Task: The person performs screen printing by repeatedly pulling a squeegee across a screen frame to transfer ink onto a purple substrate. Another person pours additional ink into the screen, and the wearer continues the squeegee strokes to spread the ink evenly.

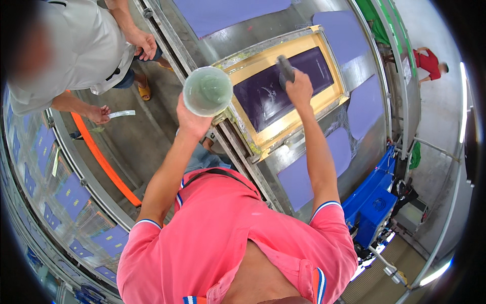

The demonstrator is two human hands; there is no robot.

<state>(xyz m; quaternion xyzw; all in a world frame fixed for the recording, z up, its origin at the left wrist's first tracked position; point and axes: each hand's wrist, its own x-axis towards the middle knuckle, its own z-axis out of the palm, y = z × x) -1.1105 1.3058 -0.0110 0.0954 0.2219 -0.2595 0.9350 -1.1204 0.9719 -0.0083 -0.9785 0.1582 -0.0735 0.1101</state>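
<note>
Plainly, the key relation is crosswise: the grey bar-shaped squeegee (285, 69) in the right hand (298, 90) lies roughly across the long axis of the dark purple rectangular panel (253, 104), which slants from lower left to upper right inside a tan-bordered metal frame (253, 64). The right fingers are wrapped around the squeegee, over the panel's middle and ahead of the person's chest; whether its lower edge touches the surface cannot be told. The left hand (193, 119) grips a translucent pale-green round tub (207, 88), mouth facing up, beside the frame's left end; the tub's side overlaps that corner in view, yet its height above it is unclear. So the right hand is nearer the panel's centre, the left nearer its left end. Panel surface shows on both sides of the squeegee along the long axis, with the tan border bounding it all round. Beyond the frame, bare grey metal table (267, 180) and flat purple sheets (347, 38) spread out, while a metal rail (233, 137) runs along the table's left edge, near the left forearm.
</note>
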